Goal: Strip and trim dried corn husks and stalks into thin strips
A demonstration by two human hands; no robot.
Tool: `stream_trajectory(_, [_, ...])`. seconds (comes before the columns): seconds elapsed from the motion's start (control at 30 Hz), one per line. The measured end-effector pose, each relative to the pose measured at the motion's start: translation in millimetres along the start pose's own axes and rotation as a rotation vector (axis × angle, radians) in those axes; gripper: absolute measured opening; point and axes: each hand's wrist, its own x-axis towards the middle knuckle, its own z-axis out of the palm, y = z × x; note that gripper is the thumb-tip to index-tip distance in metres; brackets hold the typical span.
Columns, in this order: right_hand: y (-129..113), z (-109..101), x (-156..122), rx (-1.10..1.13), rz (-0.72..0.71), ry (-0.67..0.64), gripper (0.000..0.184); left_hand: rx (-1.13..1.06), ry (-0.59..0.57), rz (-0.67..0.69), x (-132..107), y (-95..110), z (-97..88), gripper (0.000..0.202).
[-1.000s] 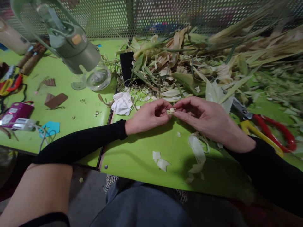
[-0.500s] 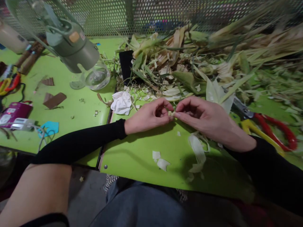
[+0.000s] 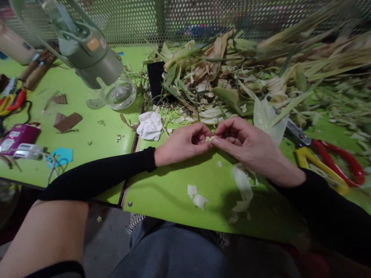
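My left hand [image 3: 181,144] and my right hand [image 3: 249,144] meet over the middle of the green table [image 3: 174,193]. Both pinch a small pale piece of husk [image 3: 209,139] between thumb and fingertips, fingers curled in. Black sleeves cover both forearms. Pale husk strips [image 3: 242,185] lie on the table just below my right wrist, and two small white scraps [image 3: 197,197] lie nearer the front edge.
A big heap of dry and green husks and leaves [image 3: 246,73] fills the back and right. Red and yellow shears [image 3: 327,162] lie at the right. A crumpled tissue [image 3: 150,125], a glass jar [image 3: 120,94], a green fan [image 3: 84,46], a black phone [image 3: 155,81] and small items [image 3: 19,135] sit left.
Both hands keep pinching the small piece; the fingers shift slightly as they work it. The view has moved a little.
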Motion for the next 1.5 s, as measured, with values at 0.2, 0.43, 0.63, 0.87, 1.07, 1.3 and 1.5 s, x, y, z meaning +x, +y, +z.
stream_trajectory(0.2, [1, 1, 2, 0.0, 0.041, 0.089, 0.029, -0.231, -0.039, -0.051, 3, 0, -2.2, 0.011])
stream_trajectory(0.43, [0, 2, -1, -0.024, 0.031, 0.123, 0.025, -0.57, -0.055, -0.24, 5, 8, -5.9, 0.008])
stream_trajectory(0.63, [7, 2, -3, -0.052, -0.006, 0.128, 0.026, -0.585, -0.072, -0.218, 4, 6, -5.9, 0.013])
stream_trajectory(0.87, [8, 4, -1, -0.023, -0.004, 0.132, 0.033, -0.518, -0.043, -0.231, 4, 5, -3.9, 0.012])
stream_trajectory(1.07, [-7, -2, 1, -0.05, 0.037, 0.051, 0.025, -0.406, -0.004, -0.109, 4, 8, -4.9, 0.01])
stream_trajectory(1.3, [-8, 0, -1, -0.059, 0.067, 0.01, 0.024, -0.29, 0.034, -0.04, -1, 10, -1.8, 0.009])
stream_trajectory(1.5, [-12, 3, -6, 0.074, 0.159, 0.06, 0.018, -0.351, -0.055, 0.014, 0, 6, -2.8, 0.026])
